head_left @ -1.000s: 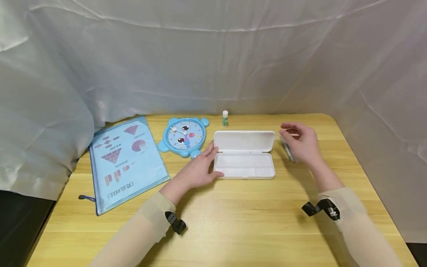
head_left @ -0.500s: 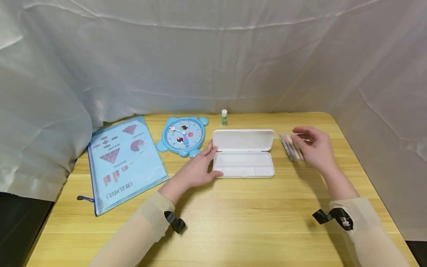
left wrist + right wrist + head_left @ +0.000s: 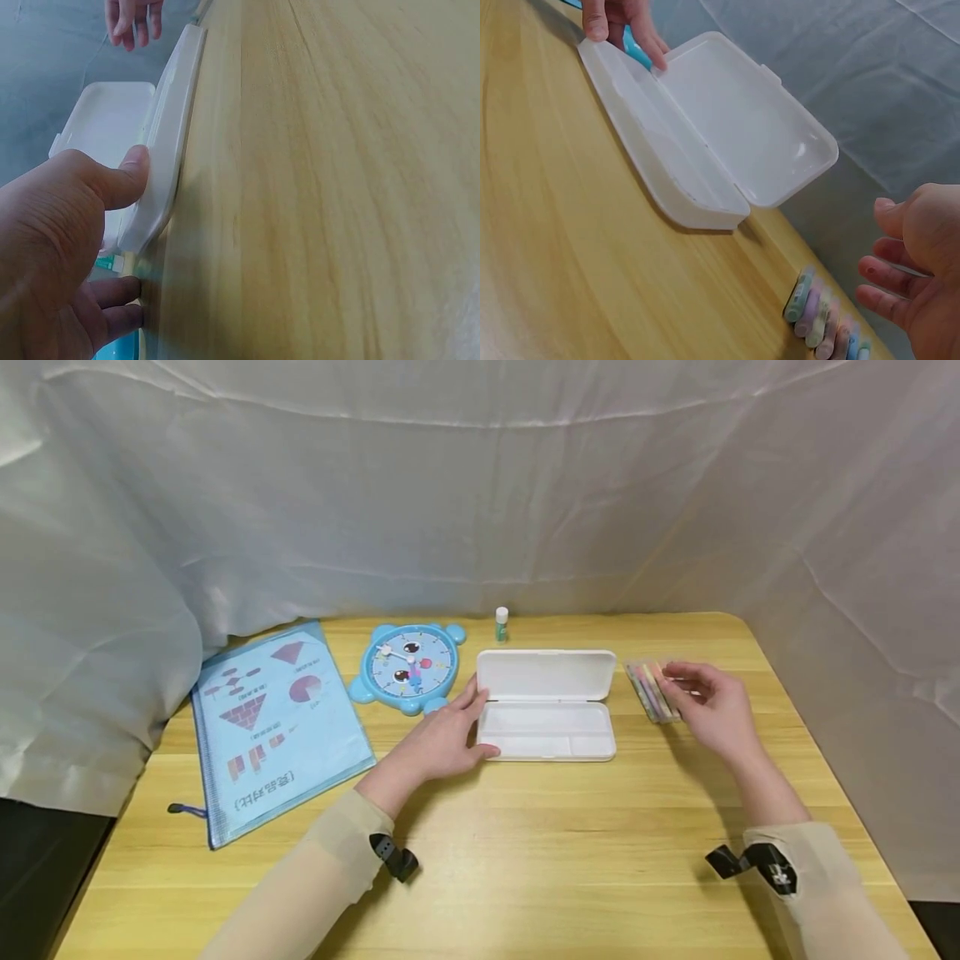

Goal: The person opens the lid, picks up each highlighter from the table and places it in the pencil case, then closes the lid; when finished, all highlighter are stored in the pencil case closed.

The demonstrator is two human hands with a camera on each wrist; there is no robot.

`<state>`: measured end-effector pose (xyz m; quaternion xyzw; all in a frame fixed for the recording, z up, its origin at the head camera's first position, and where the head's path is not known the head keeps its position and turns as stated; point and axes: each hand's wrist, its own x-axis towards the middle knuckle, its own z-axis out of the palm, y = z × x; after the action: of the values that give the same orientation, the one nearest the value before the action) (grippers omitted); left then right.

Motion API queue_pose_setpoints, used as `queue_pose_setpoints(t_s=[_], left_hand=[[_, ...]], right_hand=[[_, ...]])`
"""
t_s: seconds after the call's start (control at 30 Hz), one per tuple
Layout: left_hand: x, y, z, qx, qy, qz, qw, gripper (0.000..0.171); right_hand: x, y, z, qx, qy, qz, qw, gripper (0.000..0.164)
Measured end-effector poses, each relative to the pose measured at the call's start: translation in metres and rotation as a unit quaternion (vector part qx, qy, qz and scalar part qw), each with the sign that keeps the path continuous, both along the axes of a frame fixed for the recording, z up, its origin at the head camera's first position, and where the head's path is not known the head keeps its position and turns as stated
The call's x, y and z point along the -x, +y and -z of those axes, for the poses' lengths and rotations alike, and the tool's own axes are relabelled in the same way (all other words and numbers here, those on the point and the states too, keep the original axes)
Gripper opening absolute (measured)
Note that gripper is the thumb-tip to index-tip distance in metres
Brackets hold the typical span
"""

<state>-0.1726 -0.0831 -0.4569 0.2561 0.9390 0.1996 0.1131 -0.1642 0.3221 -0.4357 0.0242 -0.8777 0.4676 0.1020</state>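
A white pencil case [image 3: 546, 731] stands unlatched in the middle of the table, lid tipped back, its compartments bare. My left hand [image 3: 450, 735] grips its left end, the thumb [image 3: 131, 176] on the front corner and a finger by the hinge. To the right of the case lies a flat row of pastel highlighters [image 3: 649, 695], also seen in the right wrist view as a row of coloured pens [image 3: 817, 319]. My right hand [image 3: 712, 706] hovers at their right end with loosely bent fingers and nothing between them, partly covering the row in the head view.
A blue bear-shaped toy clock [image 3: 411, 668] lies left of the case, and a blue zip document bag [image 3: 281, 735] beyond it at far left. Behind the case stands a small glue stick [image 3: 502, 625] with a white cap. Grey cloth [image 3: 480, 485] hangs along the table's back edge.
My right hand has moved to the right and slightly closer to me, uncovering more of the highlighters. The left hand keeps its place on the pencil case.
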Motion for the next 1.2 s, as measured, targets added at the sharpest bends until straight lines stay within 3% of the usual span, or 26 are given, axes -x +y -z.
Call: queue_pose_setpoints(t_s=[0.3, 0.87, 1.2], left_hand=[[0.001, 0.0, -0.001, 0.003, -0.004, -0.003, 1.0, 0.102], [0.001, 0.001, -0.001, 0.006, -0.005, -0.003, 1.0, 0.103], [0.002, 0.0, 0.0, 0.01, -0.001, 0.001, 0.9999, 0.102]], right_hand=[[-0.006, -0.001, 0.005, -0.01, -0.009, -0.003, 1.0, 0.034], [-0.006, -0.015, 0.021, -0.16, -0.022, -0.012, 0.987, 0.025], [-0.003, -0.023, 0.022, -0.185, -0.033, -0.011, 0.982, 0.031]])
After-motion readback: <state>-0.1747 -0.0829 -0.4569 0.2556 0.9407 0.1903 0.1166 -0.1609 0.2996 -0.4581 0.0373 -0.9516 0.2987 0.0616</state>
